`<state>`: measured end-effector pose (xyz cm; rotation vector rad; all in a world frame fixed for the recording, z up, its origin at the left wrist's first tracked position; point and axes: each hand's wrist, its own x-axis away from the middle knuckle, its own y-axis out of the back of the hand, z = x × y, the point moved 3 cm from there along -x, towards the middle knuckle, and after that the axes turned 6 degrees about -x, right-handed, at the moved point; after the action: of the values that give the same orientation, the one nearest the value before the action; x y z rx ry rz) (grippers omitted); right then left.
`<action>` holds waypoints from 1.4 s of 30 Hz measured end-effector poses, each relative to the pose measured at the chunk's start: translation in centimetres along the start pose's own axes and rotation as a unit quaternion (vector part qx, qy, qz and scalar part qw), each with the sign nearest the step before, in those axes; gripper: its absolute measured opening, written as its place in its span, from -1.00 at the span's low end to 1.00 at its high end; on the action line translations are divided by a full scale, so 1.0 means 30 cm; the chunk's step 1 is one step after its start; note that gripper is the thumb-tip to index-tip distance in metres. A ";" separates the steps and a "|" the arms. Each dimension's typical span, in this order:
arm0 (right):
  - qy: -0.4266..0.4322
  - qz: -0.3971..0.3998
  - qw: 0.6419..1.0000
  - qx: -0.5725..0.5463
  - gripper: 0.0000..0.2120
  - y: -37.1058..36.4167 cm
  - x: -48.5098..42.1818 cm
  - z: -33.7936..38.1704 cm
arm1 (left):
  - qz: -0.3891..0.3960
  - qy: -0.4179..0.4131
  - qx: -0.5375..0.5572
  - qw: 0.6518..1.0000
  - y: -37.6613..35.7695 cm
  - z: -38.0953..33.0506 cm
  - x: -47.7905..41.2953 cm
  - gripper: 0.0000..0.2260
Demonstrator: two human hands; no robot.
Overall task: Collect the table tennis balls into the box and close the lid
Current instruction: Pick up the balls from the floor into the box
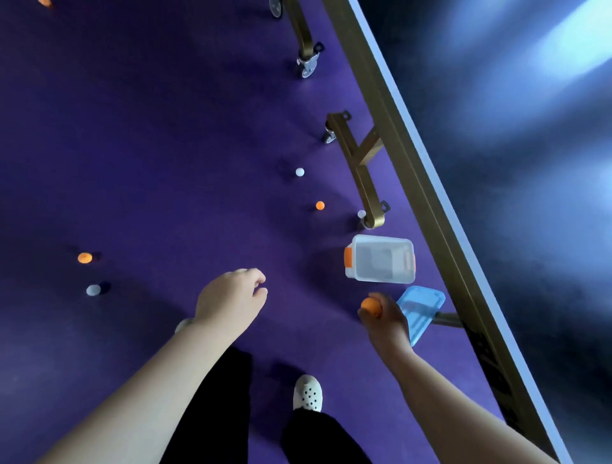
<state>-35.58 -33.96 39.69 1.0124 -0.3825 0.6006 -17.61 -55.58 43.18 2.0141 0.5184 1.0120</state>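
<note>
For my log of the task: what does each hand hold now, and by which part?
The right hand grips an orange ball round its sides with the fingertips. The left hand holds nothing.

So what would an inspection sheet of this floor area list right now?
Surface: purple floor.
Job's things: clear box open on the floor, no ball visible inside; blue lid lying beside it; loose on the floor: far white ball, middle orange ball, white ball by the caster, left orange ball, left pale ball, far-corner orange ball.
Clutter: nothing seen.
Hands: left hand open, empty; right hand grips held orange ball.
Cables: nothing seen.
Surroundings: table tennis table on gold wheeled legs; person's white shoe.
</note>
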 end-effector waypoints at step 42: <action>-0.238 -0.383 0.832 -0.321 -0.62 -0.778 -1.220 -0.716 | -0.080 -0.357 -0.132 0.921 -1.009 0.077 -1.351 -0.58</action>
<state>-48.80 -34.87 -6.89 0.5574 -0.5219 -0.5151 -40.00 -65.10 -1.23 1.8869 0.1310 0.1861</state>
